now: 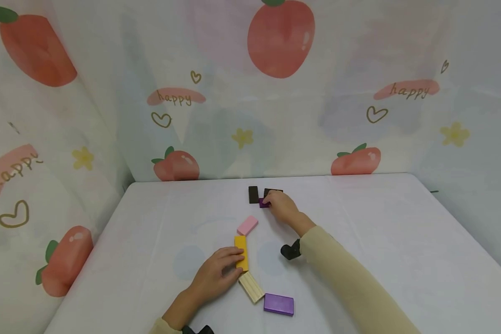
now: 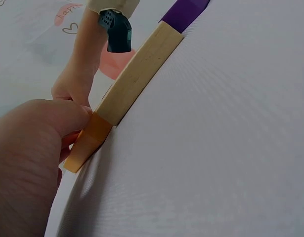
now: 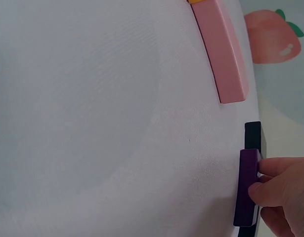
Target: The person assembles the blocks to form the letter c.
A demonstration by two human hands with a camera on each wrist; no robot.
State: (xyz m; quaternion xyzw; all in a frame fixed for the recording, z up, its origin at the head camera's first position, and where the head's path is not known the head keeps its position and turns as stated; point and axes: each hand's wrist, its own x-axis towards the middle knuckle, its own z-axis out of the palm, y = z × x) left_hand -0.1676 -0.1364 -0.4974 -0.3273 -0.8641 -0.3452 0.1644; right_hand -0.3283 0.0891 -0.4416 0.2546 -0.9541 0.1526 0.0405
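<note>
My left hand (image 1: 215,274) grips a yellow block (image 1: 241,246) by its sides, thumb near its lower end and fingers over the top. That block touches a plain wooden block (image 1: 251,287), whose far corner meets a purple block (image 1: 279,304). A pink block (image 1: 247,225) lies at the yellow one's upper end. Farther off, my right hand (image 1: 281,207) pinches a dark purple block (image 3: 246,187) between thumb and fingers, beside two black blocks. One black block (image 1: 253,195) stands clear to the left; the other (image 1: 273,190) is partly hidden behind the hand.
A white cloth (image 1: 150,260) covers the table, its back edge just beyond the black blocks. Printed fabric (image 1: 284,116) with fruit pictures rises behind and at the left. Black wrist devices (image 1: 291,250) sit at both cuffs.
</note>
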